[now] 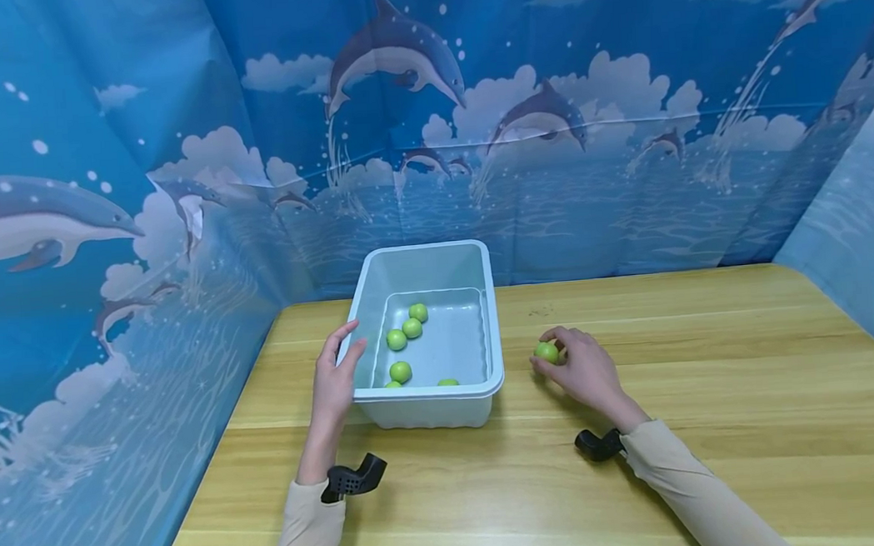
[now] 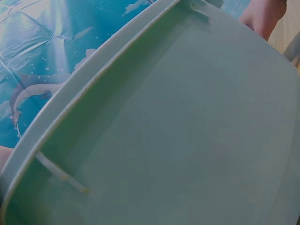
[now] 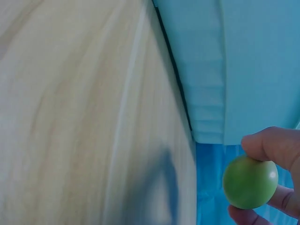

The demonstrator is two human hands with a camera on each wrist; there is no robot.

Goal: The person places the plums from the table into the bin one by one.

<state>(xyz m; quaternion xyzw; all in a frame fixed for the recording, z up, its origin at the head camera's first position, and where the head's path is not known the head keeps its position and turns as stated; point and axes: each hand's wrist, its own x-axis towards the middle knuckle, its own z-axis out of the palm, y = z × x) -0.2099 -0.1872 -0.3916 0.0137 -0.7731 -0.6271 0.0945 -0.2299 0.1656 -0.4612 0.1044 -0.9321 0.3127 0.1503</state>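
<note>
Thumb and fingers of my right hand [image 1: 588,374] pinch a small round green fruit [image 3: 250,182], held up to the right of a pale blue plastic bin [image 1: 424,397]. The fruit is smooth and glossy in the right wrist view. My left hand [image 1: 335,381] grips the bin's left rim, its thumb over the inner side. Inside the bin lie several more green fruits [image 1: 397,340], some partly hidden behind the near rim. The bin's wall [image 2: 173,112] fills most of the left wrist view.
The bin stands on a wooden table [image 1: 684,375] toward its left side. Behind and to the left hangs a blue curtain [image 1: 553,207] printed with dolphins. Both wrists carry a black camera mount [image 1: 355,477].
</note>
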